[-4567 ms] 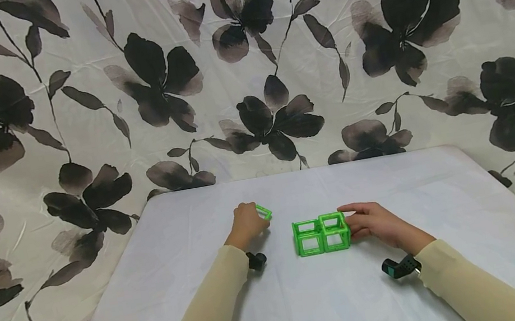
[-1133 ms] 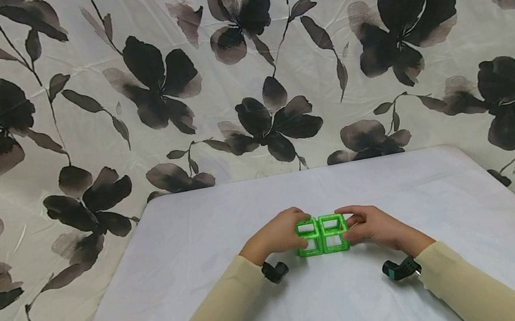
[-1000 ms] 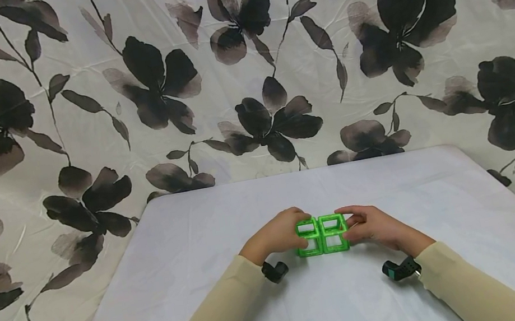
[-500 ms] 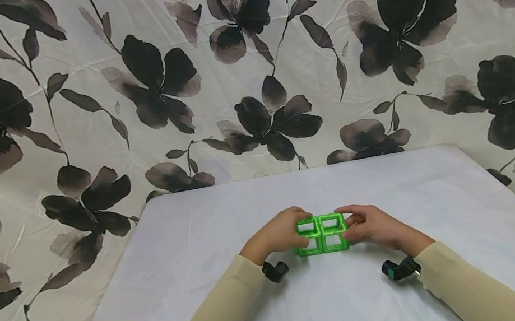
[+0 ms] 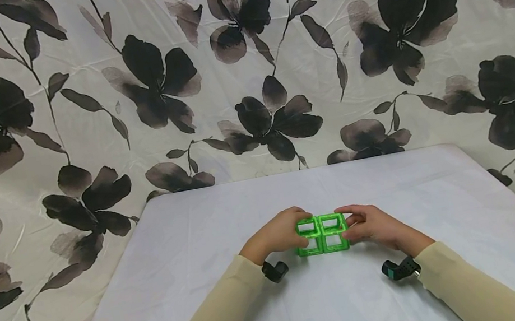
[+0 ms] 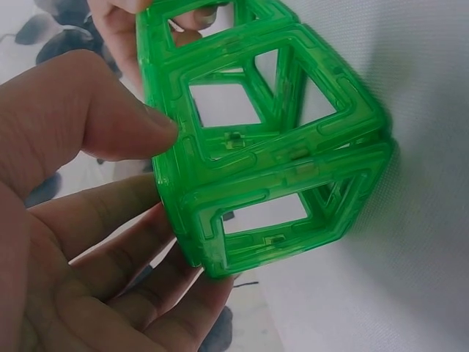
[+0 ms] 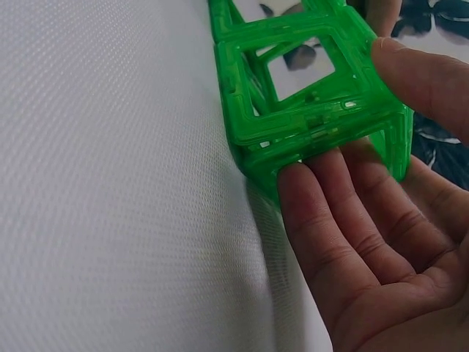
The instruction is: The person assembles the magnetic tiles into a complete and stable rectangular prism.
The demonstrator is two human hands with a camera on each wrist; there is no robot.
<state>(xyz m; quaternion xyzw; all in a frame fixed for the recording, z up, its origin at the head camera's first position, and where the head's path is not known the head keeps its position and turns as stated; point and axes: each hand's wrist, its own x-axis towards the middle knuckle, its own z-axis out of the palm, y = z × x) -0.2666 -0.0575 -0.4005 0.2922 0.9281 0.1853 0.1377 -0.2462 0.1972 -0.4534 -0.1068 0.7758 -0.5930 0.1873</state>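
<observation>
Two green see-through magnetic tile cubes (image 5: 321,234) stand side by side on the white-covered table, joined into one block. My left hand (image 5: 277,232) holds the block's left end, thumb on the near face and fingers at the top and outer side. In the left wrist view the thumb presses a frame of the green tiles (image 6: 293,155), with the other fingers against the end. My right hand (image 5: 376,227) grips the right end. The right wrist view has its thumb on one edge of the tiles (image 7: 315,125) and its fingers spread along the end face.
The white cloth-covered table (image 5: 343,305) stretches around the block on all sides. Behind it hangs a white curtain (image 5: 206,101) printed with dark flowers. A black wrist camera is strapped to each wrist, near the cuffs of the pale sleeves.
Several seconds ago my left hand held a separate green tile left of the block; now it grips the block's left end, whose top looks like the right one's. Over the last second nothing visibly moved.
</observation>
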